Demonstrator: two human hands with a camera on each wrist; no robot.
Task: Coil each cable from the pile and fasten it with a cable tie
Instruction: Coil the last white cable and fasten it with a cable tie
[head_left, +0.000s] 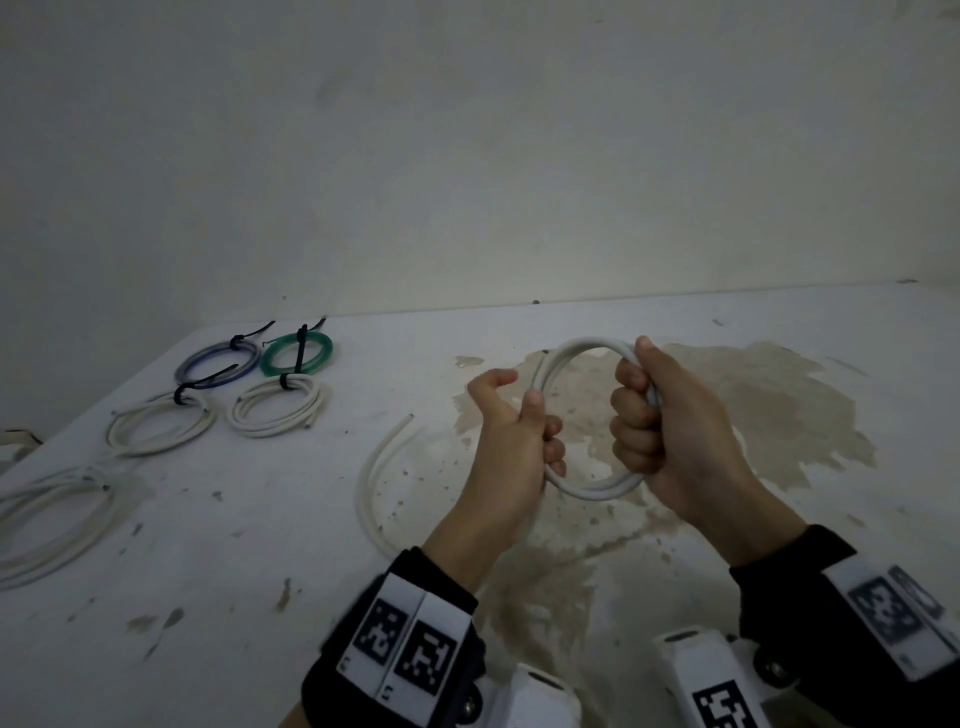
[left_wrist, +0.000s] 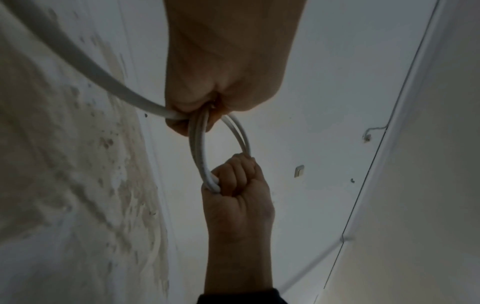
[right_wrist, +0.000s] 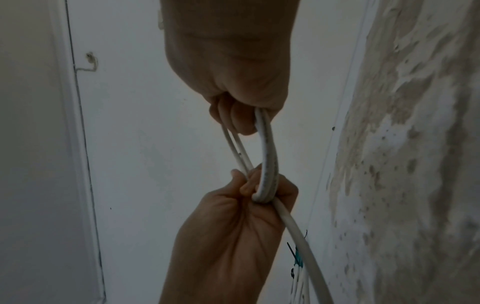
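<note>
**Inspector:** Scanning from the left: loose white cables (head_left: 57, 512) lie at the table (head_left: 218, 597) edge; four tied coils (head_left: 249, 379) sit behind; the free tail (head_left: 371, 483) trails beside the left hand (head_left: 511, 441).

**Assistant:** Risk?

**Inspector:** Likely the loops springing apart if either grip slackens; the tail could snag and distort the coil; no loose tie is in view.

**Assistant:** Hands?

**Inspector:** Left hand curled round the white coil (head_left: 592, 488) on its left side, forefinger partly raised; right hand (head_left: 670, 426) fisted tightly on its right side; coil held above the table.
</note>
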